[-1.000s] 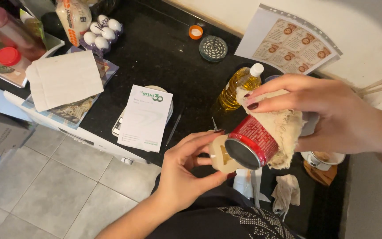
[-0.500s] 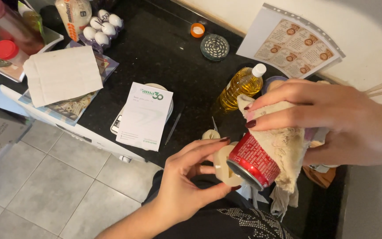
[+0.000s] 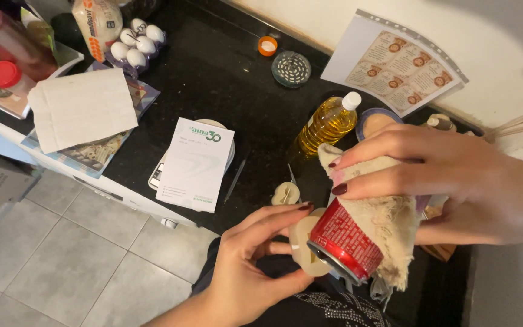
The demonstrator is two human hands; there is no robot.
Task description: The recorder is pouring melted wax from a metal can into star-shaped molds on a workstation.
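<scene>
my right hand (image 3: pixel 455 181) grips the red can (image 3: pixel 349 242) through a cloth (image 3: pixel 382 212), just in front of the oil bottle (image 3: pixel 328 124). my left hand (image 3: pixel 255 266) pinches the pale mould (image 3: pixel 304 248) at the can's mouth; i'd tilt slowly, mould level.

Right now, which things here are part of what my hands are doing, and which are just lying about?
In hand:
left hand on the pale round piece
right hand holding the red can through a frayed cloth

Lying about:
oil bottle
eggs
notepad
folded paper
orange cap
small pale piece on the black counter
</scene>
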